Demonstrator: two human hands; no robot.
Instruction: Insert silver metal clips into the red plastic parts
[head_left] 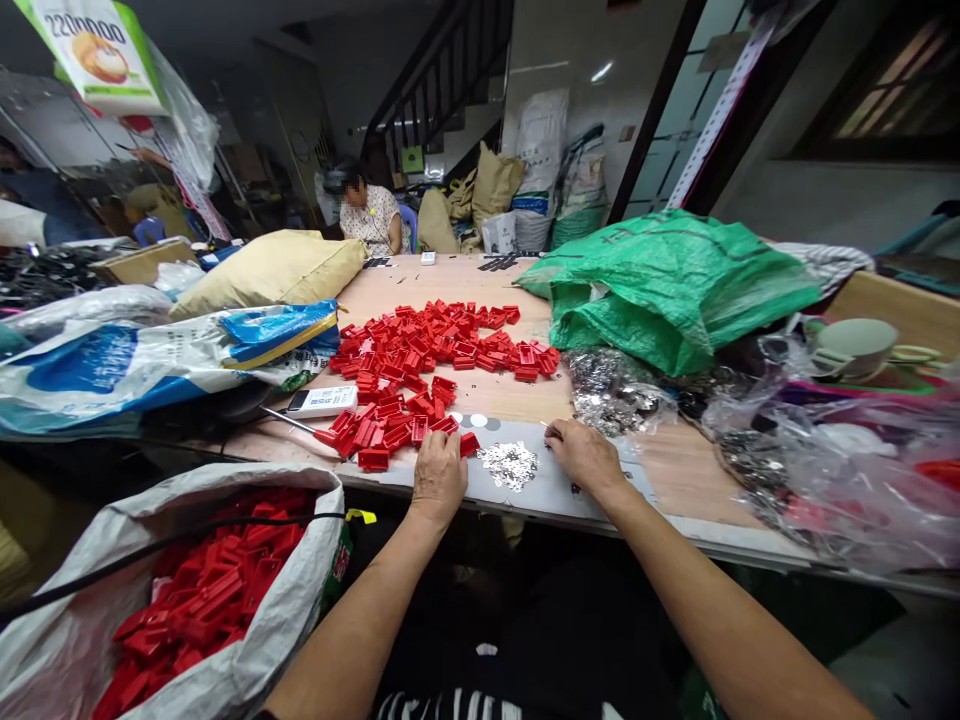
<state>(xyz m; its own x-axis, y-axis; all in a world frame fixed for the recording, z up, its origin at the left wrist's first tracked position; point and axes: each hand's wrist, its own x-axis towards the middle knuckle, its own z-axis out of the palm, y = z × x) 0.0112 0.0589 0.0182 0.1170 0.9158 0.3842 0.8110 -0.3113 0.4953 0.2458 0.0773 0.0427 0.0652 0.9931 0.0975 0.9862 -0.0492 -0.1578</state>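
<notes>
Curled fingers on the left hand (pixel 440 470) meet the near edge of the red plastic pieces (pixel 420 340); the back of the hand hides whether one is grasped. On the right hand (pixel 589 455) thumb and fingers draw nearly together over the grey mat (pixel 555 485), something small and pale at the tips, too tiny to make out. Both forearms reach forward, palms down, with the hands apart.

Largest is the wooden table (pixel 682 485), where the red pieces lie heaped. A green sack (pixel 660 280) on it bears dark, illegible print, as does a blue-and-white bag (pixel 112 365). Digits starting "22" and ending in zeros mark a hanging package (pixel 105 60). Smallest, silvery metal pieces (pixel 510 465) lie piled between the hands.
</notes>
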